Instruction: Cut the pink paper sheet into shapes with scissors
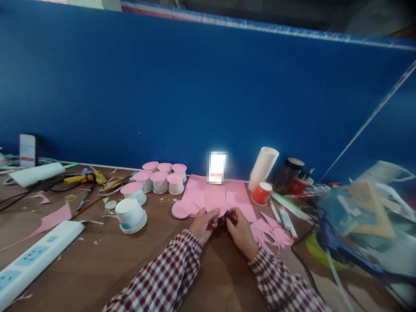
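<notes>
Barely visible, a dark tool (226,216) in the right hand (240,229).

Left hand (204,223) pinched — right hand (239,229) curled near it.

the loose long sleeves (162,273) are checked in dark maroon and white, with gathered cuffs (193,241).

Pink paper piece (215,199): plain, thin, longer than wide, near edge rounded; held mid-scene, long axis running near to far. Dark tool (226,217): held at the paper's near right edge, mostly hidden; type and contact with paper unclear.
</notes>
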`<control>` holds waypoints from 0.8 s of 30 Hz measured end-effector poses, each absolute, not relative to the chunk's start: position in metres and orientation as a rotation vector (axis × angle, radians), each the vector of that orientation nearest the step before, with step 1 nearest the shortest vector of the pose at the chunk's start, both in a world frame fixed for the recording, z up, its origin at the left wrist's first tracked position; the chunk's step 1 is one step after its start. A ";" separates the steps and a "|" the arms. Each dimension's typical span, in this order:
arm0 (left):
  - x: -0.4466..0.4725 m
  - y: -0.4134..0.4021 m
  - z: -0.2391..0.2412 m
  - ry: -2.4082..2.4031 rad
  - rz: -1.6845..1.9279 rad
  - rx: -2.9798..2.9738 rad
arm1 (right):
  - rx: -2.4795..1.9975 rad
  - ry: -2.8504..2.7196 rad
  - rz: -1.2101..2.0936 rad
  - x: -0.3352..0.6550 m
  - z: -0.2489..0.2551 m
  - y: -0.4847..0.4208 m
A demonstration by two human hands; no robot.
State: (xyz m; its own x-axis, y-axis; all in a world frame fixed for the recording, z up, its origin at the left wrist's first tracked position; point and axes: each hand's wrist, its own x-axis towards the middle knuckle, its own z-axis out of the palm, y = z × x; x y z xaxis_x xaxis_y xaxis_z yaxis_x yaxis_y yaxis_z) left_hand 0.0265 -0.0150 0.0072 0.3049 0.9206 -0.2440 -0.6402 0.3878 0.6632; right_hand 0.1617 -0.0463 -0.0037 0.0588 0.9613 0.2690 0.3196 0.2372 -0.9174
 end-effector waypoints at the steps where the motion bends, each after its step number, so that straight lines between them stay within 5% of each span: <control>1: 0.026 -0.015 0.007 0.665 1.090 0.496 | -1.277 -1.468 0.775 0.162 -0.003 -0.047; 24: 0.027 -0.015 0.007 0.673 1.091 0.515 | -1.287 -1.447 0.806 0.159 0.002 -0.048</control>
